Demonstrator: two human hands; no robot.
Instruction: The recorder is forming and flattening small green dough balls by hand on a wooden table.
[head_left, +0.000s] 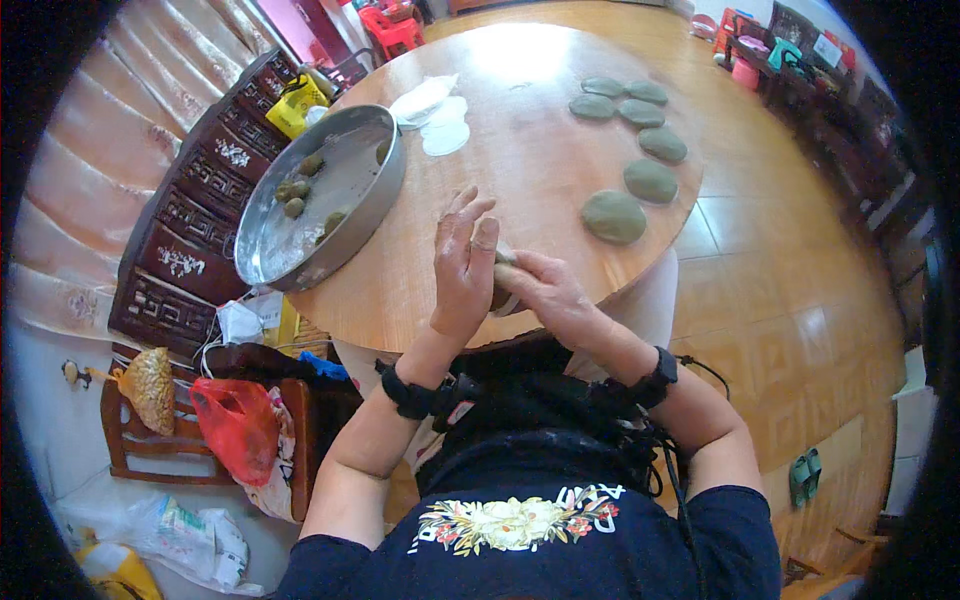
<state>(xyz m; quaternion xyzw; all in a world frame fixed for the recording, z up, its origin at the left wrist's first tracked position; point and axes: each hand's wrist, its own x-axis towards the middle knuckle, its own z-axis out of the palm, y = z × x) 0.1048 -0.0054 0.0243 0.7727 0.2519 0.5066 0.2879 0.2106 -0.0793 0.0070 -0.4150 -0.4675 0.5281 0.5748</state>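
Note:
Over the near edge of the round wooden table (525, 187), my left hand (466, 262) is raised with its fingers up, its palm facing my right hand (544, 289). Between the two hands a piece of green dough (504, 256) is partly visible; my right fingers curl around it, and most of it is hidden. Several flattened green dough rounds (613, 217) lie along the table's right side. A large round metal pan (390, 187) at the left holds several small dark green balls (294, 208). White round sheets (445, 136) lie beside the pan.
A carved wooden bench (180, 255) stands left of the table, with a yellow bag (296, 109) on it. A red plastic bag (236, 427) hangs at a wooden chair, lower left. Dark furniture lines the right side. Green slippers (805, 477) lie on the tiled floor.

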